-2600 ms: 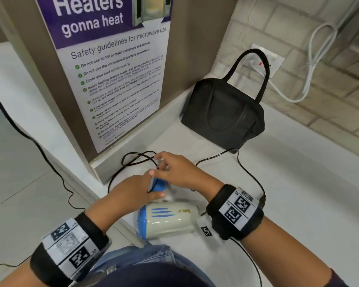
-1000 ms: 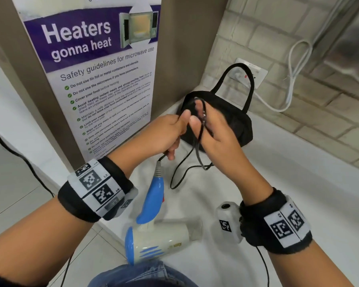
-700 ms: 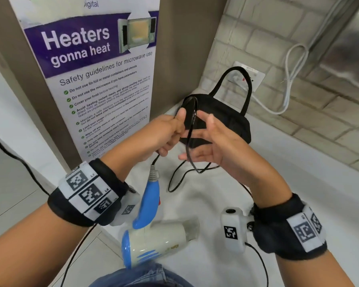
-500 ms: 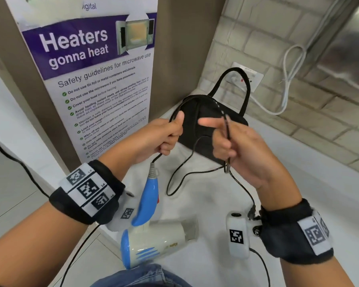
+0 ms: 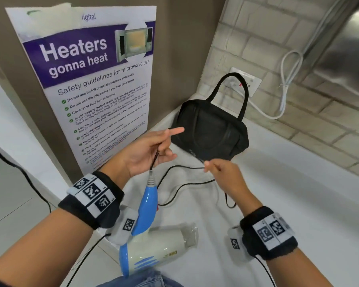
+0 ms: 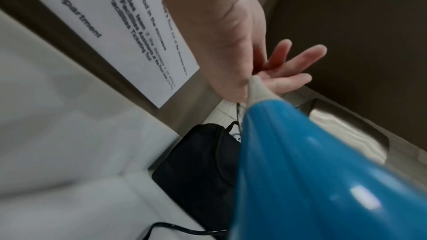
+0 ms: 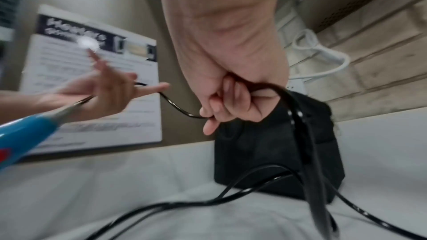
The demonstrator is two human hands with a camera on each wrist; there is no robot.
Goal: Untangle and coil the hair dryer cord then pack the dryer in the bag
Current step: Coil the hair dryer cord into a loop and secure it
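The hair dryer (image 5: 160, 248) lies near the counter's front edge, cream body with blue stripes, its blue handle (image 5: 147, 206) pointing up. My left hand (image 5: 164, 150) pinches the black cord (image 5: 187, 167) just above the grey strain relief, index finger stretched out; the wrist view shows this hand (image 6: 277, 72) beyond the handle (image 6: 312, 171). My right hand (image 5: 209, 164) holds the cord further along, fingers curled round it (image 7: 221, 109). Slack cord (image 7: 175, 108) sags between the hands and loops on the counter. The black handbag (image 5: 211, 133) stands behind, handles up.
A microwave safety poster (image 5: 100, 90) hangs on the brown panel at left. A wall socket (image 5: 247, 81) and a white cable (image 5: 284, 96) sit on the brick wall behind the bag. The white counter (image 5: 298, 193) stretches right; a metal appliance (image 5: 350, 48) is at the top right.
My hands were close together holding a raised loop of cord; now they are apart. The right hand has dropped lower along the cord, and the left index finger has straightened.
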